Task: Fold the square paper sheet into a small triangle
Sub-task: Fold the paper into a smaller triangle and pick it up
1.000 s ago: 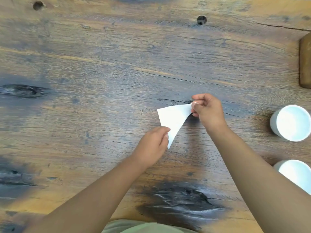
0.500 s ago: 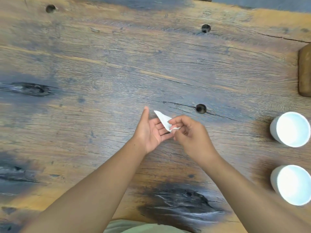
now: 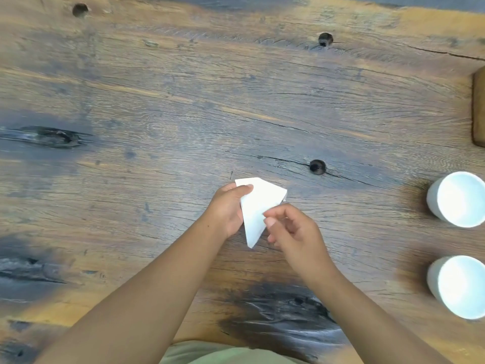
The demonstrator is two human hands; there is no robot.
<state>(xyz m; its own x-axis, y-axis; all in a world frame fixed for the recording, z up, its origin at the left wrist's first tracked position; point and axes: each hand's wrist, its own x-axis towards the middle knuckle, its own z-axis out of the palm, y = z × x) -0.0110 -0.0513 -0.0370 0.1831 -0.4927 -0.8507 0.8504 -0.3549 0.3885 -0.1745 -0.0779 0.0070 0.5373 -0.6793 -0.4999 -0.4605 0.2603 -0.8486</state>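
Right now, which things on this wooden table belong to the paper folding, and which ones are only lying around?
Part of the job:
- white folded paper sheet, now a pointed shape
- left hand, gripping the sheet
- right hand, beside the sheet, touch unclear

Only lying about:
- two white round cups at the right
- brown wooden board at the right edge

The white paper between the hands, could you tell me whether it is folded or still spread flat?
Folded: the paper shows a pointed, roughly triangular outline, pinched by the left hand.
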